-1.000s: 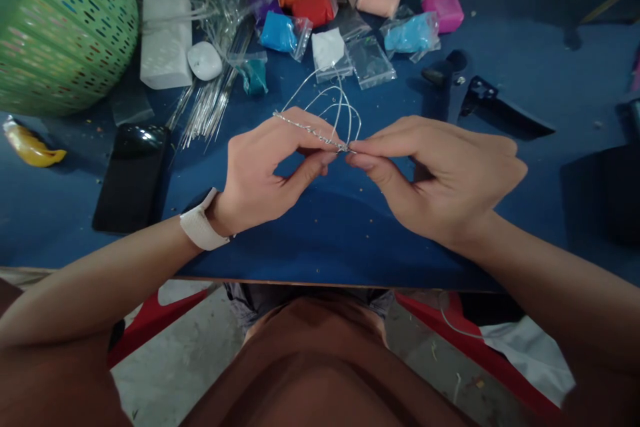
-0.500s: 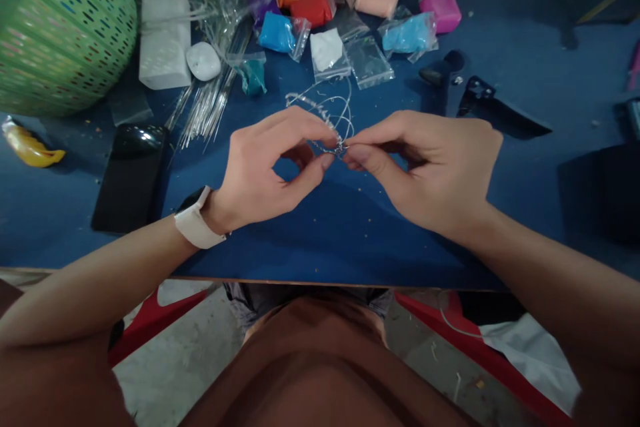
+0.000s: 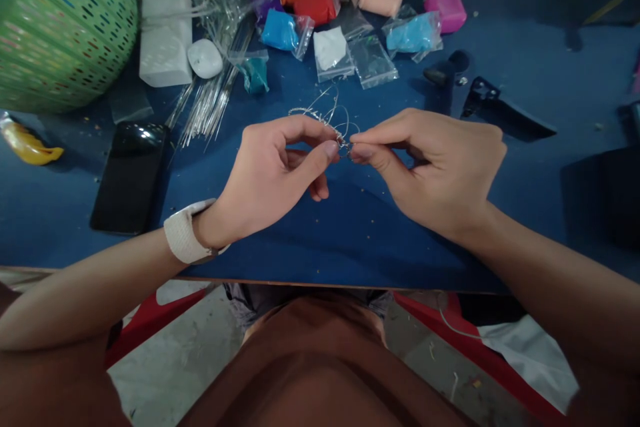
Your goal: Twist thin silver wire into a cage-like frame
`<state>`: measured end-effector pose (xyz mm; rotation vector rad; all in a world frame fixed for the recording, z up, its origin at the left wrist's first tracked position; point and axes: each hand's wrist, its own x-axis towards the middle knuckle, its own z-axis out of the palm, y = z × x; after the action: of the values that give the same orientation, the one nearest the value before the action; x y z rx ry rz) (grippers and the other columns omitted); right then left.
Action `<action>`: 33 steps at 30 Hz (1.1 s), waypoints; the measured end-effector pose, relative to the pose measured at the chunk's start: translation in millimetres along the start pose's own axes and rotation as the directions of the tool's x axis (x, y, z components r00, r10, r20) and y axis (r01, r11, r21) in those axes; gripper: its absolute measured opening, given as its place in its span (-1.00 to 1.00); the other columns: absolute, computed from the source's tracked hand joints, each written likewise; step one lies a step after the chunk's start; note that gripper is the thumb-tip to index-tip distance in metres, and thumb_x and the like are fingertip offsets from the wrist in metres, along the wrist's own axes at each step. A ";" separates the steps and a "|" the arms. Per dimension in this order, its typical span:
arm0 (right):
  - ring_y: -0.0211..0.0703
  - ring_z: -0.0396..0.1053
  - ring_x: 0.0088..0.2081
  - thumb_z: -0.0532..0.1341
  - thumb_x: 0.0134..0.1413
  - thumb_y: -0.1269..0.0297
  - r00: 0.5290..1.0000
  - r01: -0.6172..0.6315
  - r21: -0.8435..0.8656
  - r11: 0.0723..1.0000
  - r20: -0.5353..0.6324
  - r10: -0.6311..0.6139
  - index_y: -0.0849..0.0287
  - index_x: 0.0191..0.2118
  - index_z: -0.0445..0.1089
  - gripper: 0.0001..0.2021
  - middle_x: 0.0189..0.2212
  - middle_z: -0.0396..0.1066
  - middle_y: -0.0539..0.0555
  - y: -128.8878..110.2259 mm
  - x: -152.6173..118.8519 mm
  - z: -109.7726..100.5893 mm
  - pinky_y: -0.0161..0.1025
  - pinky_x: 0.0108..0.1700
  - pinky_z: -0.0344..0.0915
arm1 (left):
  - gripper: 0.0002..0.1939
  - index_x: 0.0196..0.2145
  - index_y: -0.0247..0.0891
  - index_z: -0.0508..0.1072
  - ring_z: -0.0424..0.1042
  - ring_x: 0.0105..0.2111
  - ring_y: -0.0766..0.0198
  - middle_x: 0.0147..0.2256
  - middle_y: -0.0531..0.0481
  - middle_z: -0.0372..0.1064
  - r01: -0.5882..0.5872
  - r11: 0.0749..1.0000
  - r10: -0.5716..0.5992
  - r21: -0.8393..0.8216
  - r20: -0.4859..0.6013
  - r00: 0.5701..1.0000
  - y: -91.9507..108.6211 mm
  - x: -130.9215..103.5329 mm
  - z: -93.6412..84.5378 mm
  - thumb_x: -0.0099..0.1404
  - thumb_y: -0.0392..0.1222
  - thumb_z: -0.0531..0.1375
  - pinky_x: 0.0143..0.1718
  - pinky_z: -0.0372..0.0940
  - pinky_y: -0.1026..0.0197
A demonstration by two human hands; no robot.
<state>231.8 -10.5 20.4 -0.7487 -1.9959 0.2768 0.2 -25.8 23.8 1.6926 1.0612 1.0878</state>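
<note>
Thin silvery wire (image 3: pixel 344 141), twisted in places and looping away loosely behind the fingers, is held between my two hands above the blue table. My left hand (image 3: pixel 287 170) pinches its left side between thumb and index finger, the other fingers curled below. Across a small gap, the thumb and index fingertip of my right hand (image 3: pixel 430 170) press together on the wire's other side. The exact form of the twisted part is too fine to make out. A white-banded watch (image 3: pixel 186 233) is on my left wrist.
A bundle of straight silvery wires (image 3: pixel 210 113) lies left of centre, near a black phone (image 3: pixel 131 177) and a green perforated basket (image 3: pixel 65 33). Bagged coloured clay-like blocks (image 3: pixel 315 7) spread along the back. A dark-bladed tool (image 3: pixel 505 110) lies at right.
My left hand has rolled at the wrist, showing its lower fingers and more of the watch band. The wire loops have shifted slightly. My right hand keeps its pinch.
</note>
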 end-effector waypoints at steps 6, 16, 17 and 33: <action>-0.12 0.75 -0.30 0.46 0.47 0.46 0.999 -0.037 0.030 0.999 0.008 0.037 0.00 -0.16 0.69 -0.83 -0.28 0.79 -0.07 -0.9 -0.1 0.7 -0.20 -0.22 0.63 | -0.91 -0.14 -0.22 0.67 0.62 -0.55 0.44 -0.21 0.04 0.72 0.013 0.999 -0.013 -0.030 0.004 1.000 -1.3 -1.2 2.8 0.60 -0.30 0.34 -0.53 0.53 0.42; -0.15 0.67 -0.44 0.46 0.56 0.05 0.966 -0.255 0.251 0.934 0.019 0.259 0.00 -0.19 0.69 -0.78 -0.37 0.73 -0.02 -4.7 -1.6 3.9 -0.21 -0.36 0.68 | -0.83 -0.07 -0.10 0.69 0.70 -0.21 0.17 -0.18 -0.05 0.70 -0.417 0.779 0.456 0.468 0.032 0.889 -14.4 -1.9 -5.5 0.70 -0.15 0.27 -0.23 0.64 0.12; -0.16 0.67 -0.44 0.47 0.56 0.05 0.962 -0.268 0.256 0.929 0.025 0.271 0.00 -0.19 0.69 -0.77 -0.38 0.72 -0.03 -4.9 -1.6 4.1 -0.21 -0.36 0.68 | -0.81 -0.07 -0.11 0.69 0.69 -0.22 0.18 -0.18 -0.05 0.69 -0.423 0.774 0.465 0.472 0.030 0.885 -14.2 -1.9 -5.5 0.71 -0.16 0.26 -0.24 0.62 0.14; -0.09 0.70 -0.32 0.41 0.49 0.47 0.914 0.403 -0.209 0.891 0.037 -0.405 0.03 -0.01 0.65 -0.85 -0.26 0.76 0.00 16.8 2.4 -9.9 -0.17 -0.26 0.65 | -0.76 -0.20 -0.21 0.54 0.30 -0.71 0.54 -0.34 0.09 0.50 0.151 0.973 -0.116 -0.176 0.196 0.974 9.0 -0.8 -0.5 0.68 -0.10 0.33 -0.77 0.09 0.36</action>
<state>245.9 3.1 19.2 -0.4425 -2.1398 -0.1903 1.4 -29.0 32.2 1.5144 0.9096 0.8966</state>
